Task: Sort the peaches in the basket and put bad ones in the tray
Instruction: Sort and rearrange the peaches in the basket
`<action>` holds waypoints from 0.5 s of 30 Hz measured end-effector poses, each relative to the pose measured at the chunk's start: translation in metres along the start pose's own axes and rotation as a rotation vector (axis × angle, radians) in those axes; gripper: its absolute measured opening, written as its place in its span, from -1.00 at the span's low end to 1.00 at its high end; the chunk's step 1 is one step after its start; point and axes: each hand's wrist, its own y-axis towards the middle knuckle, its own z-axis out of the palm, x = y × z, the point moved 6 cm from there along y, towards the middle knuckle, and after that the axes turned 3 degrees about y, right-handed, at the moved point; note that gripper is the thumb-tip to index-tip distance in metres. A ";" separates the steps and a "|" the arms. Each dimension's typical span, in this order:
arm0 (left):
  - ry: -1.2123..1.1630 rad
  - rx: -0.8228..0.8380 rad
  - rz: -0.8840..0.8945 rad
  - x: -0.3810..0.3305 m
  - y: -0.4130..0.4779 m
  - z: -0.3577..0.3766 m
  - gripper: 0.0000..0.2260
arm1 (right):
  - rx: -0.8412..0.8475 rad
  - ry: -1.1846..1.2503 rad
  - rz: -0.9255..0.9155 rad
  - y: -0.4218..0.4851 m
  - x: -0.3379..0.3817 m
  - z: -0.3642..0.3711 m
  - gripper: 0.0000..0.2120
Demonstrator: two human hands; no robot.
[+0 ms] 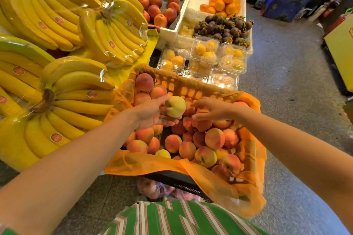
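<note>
Orange plastic is lining the basket, which is sitting straight ahead of me, touching the wrapped bananas on its left side. The peaches are lying heaped inside it, mostly red and orange, a few yellow. I am holding the left grip palm-up over the far left part of the heap, and it is closing round a pale peach. That one is yellow-green, with the thumb lying over its top and the fingers curling beneath it, and it is sitting in the palm above the other fruit. The right grip is reaching in from the right, just beside the pale peach. Its fingers are bending down onto a red peach near the middle of the heap. I cannot tell whether they are pinching that fruit or only touching it. Beyond the basket, clear boxes of yellow fruit are standing stacked, with mangosteens and oranges piling up farther back. Grey floor is running along the right. A green striped cloth is showing at the bottom edge, on my own body.
</note>
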 end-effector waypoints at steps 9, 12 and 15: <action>0.306 0.061 -0.004 0.006 -0.007 0.024 -0.37 | -0.101 0.436 -0.189 -0.015 0.048 -0.012 -0.51; 0.477 0.028 -0.002 0.007 -0.010 0.030 -0.42 | -0.032 0.384 -0.143 -0.024 0.036 -0.012 -0.54; 0.604 -0.026 0.018 0.007 -0.008 0.035 -0.61 | 0.049 0.224 -0.062 -0.044 0.014 -0.016 -0.49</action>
